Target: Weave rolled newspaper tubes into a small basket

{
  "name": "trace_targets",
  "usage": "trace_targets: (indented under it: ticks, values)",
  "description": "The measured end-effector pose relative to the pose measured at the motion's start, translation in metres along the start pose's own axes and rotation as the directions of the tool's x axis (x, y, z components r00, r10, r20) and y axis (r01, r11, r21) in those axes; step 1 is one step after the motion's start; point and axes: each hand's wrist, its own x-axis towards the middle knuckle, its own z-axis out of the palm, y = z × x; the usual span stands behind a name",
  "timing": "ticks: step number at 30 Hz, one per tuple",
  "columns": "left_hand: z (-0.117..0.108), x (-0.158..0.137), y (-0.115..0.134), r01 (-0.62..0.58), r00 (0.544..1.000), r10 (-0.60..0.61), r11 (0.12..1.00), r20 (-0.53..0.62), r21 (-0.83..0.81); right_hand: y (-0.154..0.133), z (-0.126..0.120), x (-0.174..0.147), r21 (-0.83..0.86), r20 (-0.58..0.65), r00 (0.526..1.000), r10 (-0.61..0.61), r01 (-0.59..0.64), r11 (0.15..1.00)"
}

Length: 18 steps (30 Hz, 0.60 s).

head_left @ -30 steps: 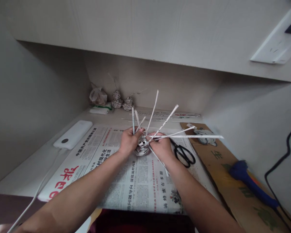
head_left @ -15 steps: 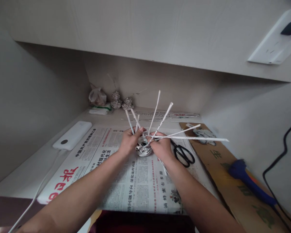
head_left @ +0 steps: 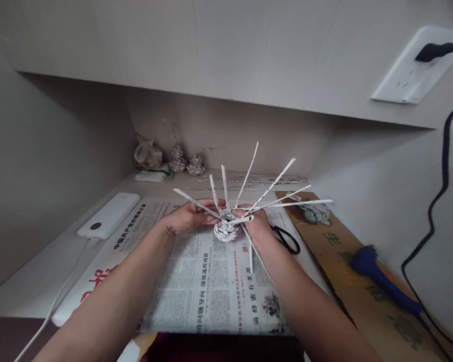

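Note:
A small round woven paper piece (head_left: 227, 232) stands above the newspaper, with several white rolled-paper strips (head_left: 274, 185) fanning out from its rim. At its right side, my right hand (head_left: 257, 223) is closed on the rim and the bases of the strips. My left hand (head_left: 186, 216) is on the left side, fingers stretched toward the far rim behind some strips. One strip lies across that hand. Its fingertips are partly hidden, and it appears to touch the piece without gripping it. Black-handled scissors (head_left: 288, 240) lie beside my right hand, partly covered by it.
Newspaper (head_left: 184, 281) covers the table. At the back are two woven gourd shapes (head_left: 177, 160), a plastic bag (head_left: 148, 153) and loose paper rods (head_left: 249, 179). A white power bank (head_left: 109, 216) lies left; a blue glue gun (head_left: 385, 281) rests on cardboard (head_left: 334, 241) at right.
My left hand has loosened from its pinch at the rim and moved left, its fingers now extended. The woven piece has turned, and its strips are spread wider. My right hand still holds it.

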Motion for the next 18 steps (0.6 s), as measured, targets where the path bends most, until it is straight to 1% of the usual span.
trace_targets:
  ticks: [3, 6, 9, 12, 15, 18]
  values:
    - [0.004, 0.007, -0.005, 0.029, 0.987, -0.025, 0.999, -0.159, 0.023, 0.001, 0.001, -0.004, -0.082, -0.022, 1.0, -0.004, 0.002, 0.997]
    - [0.012, 0.01, -0.007, 0.047, 0.967, -0.023, 0.995, -0.253, 0.087, -0.001, 0.003, -0.011, -0.227, 0.007, 1.0, -0.019, 0.02, 0.974]
    - [0.015, 0.01, -0.007, 0.039, 0.966, 0.01, 0.982, -0.258, 0.183, -0.005, 0.006, -0.016, -0.294, 0.033, 0.999, -0.014, 0.023, 0.956]
    - [0.014, 0.011, -0.008, -0.019, 0.969, 0.089, 0.958, -0.231, 0.287, -0.005, 0.007, -0.016, -0.296, 0.014, 1.0, -0.014, 0.017, 0.955]
    - [0.014, 0.011, -0.008, -0.05, 0.952, 0.167, 0.911, -0.256, 0.409, -0.001, 0.007, -0.015, -0.268, 0.006, 1.0, -0.014, 0.015, 0.963]
    - [0.018, 0.009, -0.006, -0.037, 0.926, 0.22, 0.862, -0.308, 0.505, 0.001, 0.005, -0.015, -0.324, 0.03, 0.997, -0.07, 0.076, 0.943]
